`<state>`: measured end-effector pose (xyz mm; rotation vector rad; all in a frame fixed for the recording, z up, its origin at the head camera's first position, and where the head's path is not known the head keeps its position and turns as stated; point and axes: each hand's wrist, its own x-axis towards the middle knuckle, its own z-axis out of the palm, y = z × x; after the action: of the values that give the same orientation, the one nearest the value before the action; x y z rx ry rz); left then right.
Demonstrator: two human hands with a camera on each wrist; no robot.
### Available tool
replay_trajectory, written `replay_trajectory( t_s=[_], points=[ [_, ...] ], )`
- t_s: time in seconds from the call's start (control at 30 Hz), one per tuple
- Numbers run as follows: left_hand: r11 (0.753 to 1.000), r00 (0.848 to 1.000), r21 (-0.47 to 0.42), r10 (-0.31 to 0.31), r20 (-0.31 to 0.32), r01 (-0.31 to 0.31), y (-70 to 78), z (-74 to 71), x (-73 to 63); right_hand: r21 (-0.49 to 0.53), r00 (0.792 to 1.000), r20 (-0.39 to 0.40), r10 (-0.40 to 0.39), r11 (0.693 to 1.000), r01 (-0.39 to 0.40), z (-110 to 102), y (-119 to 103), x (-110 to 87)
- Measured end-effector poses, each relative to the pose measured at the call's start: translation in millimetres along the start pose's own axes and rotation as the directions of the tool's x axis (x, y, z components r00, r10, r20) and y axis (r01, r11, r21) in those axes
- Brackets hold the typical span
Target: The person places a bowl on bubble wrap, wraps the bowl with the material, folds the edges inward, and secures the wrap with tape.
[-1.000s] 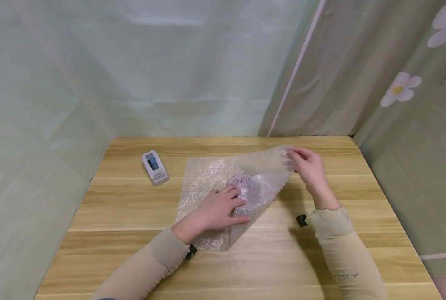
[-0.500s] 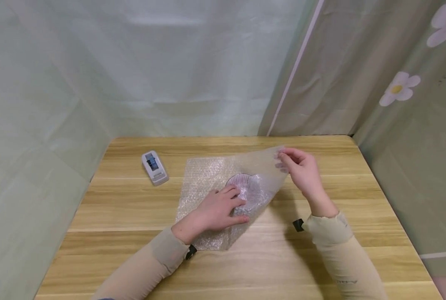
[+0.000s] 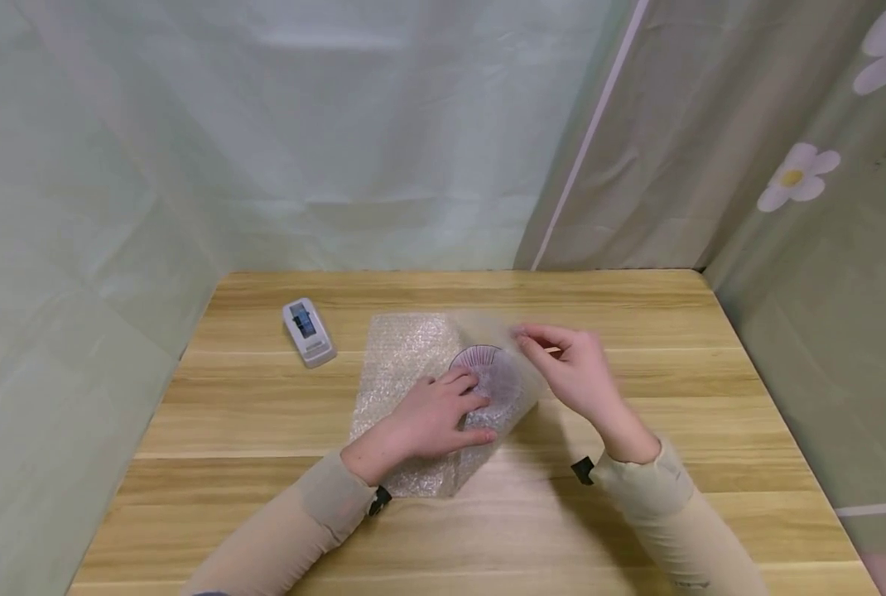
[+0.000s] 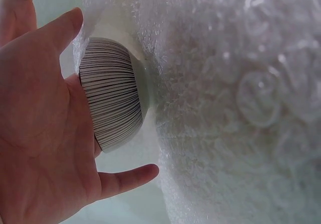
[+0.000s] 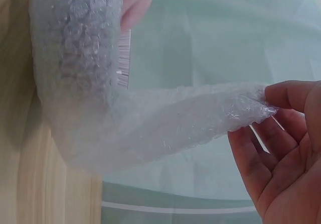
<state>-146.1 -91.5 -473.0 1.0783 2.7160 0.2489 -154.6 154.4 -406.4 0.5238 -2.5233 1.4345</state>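
A small bowl (image 4: 113, 93) with thin dark stripes stands on a sheet of bubble wrap (image 3: 402, 348) laid on the table. My left hand (image 3: 431, 414) lies over the bowl with spread fingers, the fingertips reaching in past the rim and the thumb stretched out to the side. My right hand (image 3: 573, 372) pinches the right corner of the bubble wrap between thumb and fingers, holding it raised beside the bowl. In the right wrist view, the lifted bubble wrap (image 5: 175, 118) runs from the fingers back to the bowl's side, hiding most of the bowl.
A small grey-white device (image 3: 309, 333) with a dark window lies at the back left of the wooden table (image 3: 264, 439). Pale green curtains (image 3: 383, 132) hang behind and at both sides, close to the table's edges.
My right hand has drawn the bubble wrap's corner leftward and toward me, folding it in over the bowl. My left hand and the bowl have stayed in place.
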Motion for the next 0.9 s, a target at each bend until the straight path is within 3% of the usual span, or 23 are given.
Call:
replay_trajectory(
  t_s=[0.43, 0.9],
  points=[
    [1.0, 1.0, 0.003, 0.005, -0.015, -0.004, -1.6, 1.6, 0.4, -0.005, 0.998, 0.034, -0.062, 0.998, 0.062, 8.7, -4.5, -6.6],
    [1.0, 1.0, -0.011, 0.015, -0.001, -0.015, -3.6, 0.7, -2.3, -0.188, 0.988, 0.128, -0.087, 0.976, 0.11, 25.4, -6.6, -23.5]
  ],
)
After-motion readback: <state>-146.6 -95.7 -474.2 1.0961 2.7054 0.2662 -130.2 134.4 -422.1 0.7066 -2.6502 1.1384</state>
